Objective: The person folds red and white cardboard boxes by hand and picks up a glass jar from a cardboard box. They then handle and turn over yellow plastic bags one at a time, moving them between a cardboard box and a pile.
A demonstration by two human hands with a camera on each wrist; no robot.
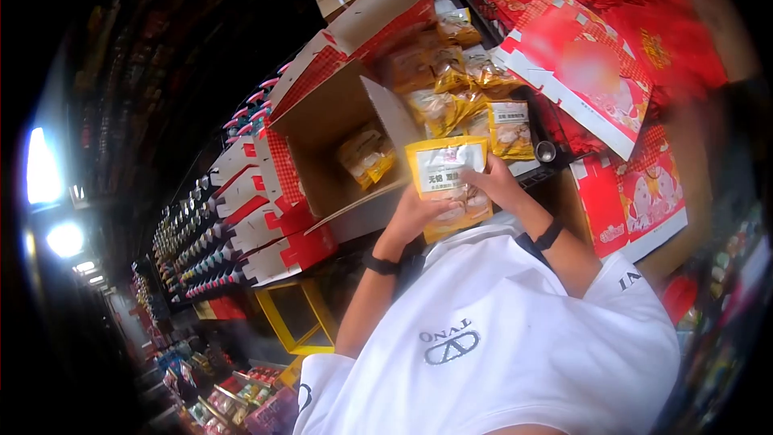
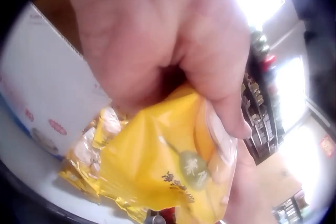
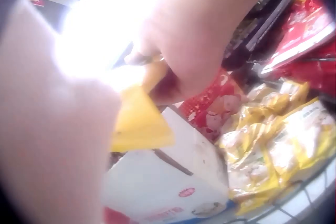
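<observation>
Open cardboard box [image 1: 322, 133] with one yellow snack bag [image 1: 366, 155] inside. Heap of yellow bags [image 1: 451, 84] on the shelf just right of it. Red gift boxes [image 1: 588, 64] further right. Red-and-white cartons [image 1: 258, 201] stacked left, yellow stand [image 1: 294, 318] below.

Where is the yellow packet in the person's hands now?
In the head view the yellow packet is at the centre, gripped by the left hand and the right hand, right of the open cardboard box.

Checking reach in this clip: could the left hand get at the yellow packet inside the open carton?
Probably yes, once freed: the left hand now grips a labelled packet, but the carton beside it stands open, flaps back, and nothing covers the packet inside.
</observation>
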